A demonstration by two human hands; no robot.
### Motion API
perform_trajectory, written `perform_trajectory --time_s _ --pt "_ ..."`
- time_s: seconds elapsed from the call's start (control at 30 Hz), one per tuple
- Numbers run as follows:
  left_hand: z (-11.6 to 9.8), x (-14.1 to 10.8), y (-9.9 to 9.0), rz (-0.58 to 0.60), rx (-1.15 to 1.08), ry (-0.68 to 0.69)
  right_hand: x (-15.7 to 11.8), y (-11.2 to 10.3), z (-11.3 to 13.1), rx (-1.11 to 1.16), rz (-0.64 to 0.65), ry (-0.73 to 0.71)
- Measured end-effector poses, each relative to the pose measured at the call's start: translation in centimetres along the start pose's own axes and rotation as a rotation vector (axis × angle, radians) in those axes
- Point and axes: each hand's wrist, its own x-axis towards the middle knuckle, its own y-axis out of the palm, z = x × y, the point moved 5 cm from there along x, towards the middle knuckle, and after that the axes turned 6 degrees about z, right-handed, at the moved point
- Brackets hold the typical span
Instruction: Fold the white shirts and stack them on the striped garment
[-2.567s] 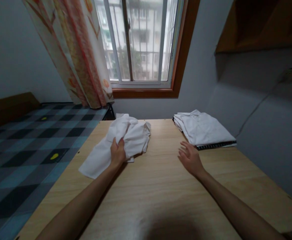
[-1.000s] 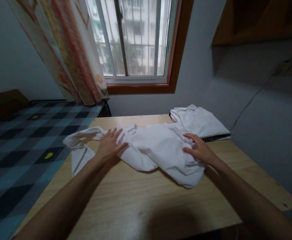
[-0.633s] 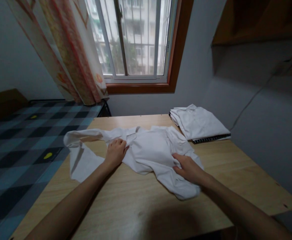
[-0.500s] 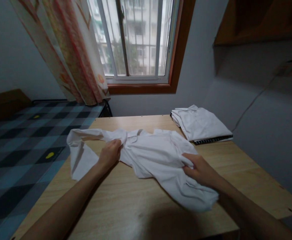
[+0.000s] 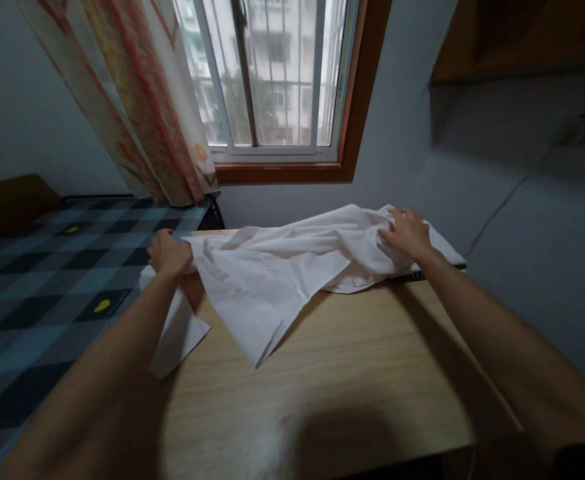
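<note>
A white shirt (image 5: 272,267) is stretched across the far part of the wooden table, rumpled, with one pointed corner hanging toward me. My left hand (image 5: 169,253) is closed on its left end, where a sleeve-like strip droops over the table's left edge. On the right, my right hand (image 5: 406,232) grips the bunched cloth, held over the folded white shirt (image 5: 445,245). That folded shirt is mostly covered now; only its right part and the black edge beneath it show.
The light wooden table (image 5: 322,373) spreads before me. To the left is a bed with a checked cover (image 5: 47,287). A window (image 5: 272,80) with a patterned curtain (image 5: 142,100) stands behind. A wooden shelf (image 5: 512,53) hangs at upper right, near a cable (image 5: 502,203) along the wall.
Both hands have moved apart and farther away, the left toward the table's left edge, the right up over the folded shirt. The held shirt has been spread wider between them.
</note>
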Motion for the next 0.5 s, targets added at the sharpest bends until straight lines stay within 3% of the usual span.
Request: perform_trajectory --time_s 0.07,0.13,0.2,0.23,0.3,0.37,0.5 --pt "-1.2 -2.6 0.1 -0.083 0.027 0.159 -1.5 1.8 0.4 -0.062 0.041 -0.045" --pt "-3.0 -7.0 0.8 -0.091 0.087 0.453 -3.6 3.3 1.2 -0.083 0.08 -0.147" --pt "-4.8 -12.7 3.0 0.136 0.191 0.792 -5.8 4.7 2.1 -0.096 0.144 -0.232" --pt "-5.2 -15.5 4.2 0.249 0.25 0.888 -6.7 5.2 2.4 -0.106 0.157 -0.231" --pt "-5.5 -20.2 6.8 0.474 0.357 0.96 -8.0 5.9 2.5 -0.131 0.136 -0.165" --pt "-5.5 -22.9 9.0 0.627 0.414 0.927 -8.8 6.4 2.3 -0.145 0.12 -0.104" --pt "-5.6 -23.5 11.2 0.738 0.411 0.856 -8.0 7.3 2.3 -0.159 0.284 -0.162"
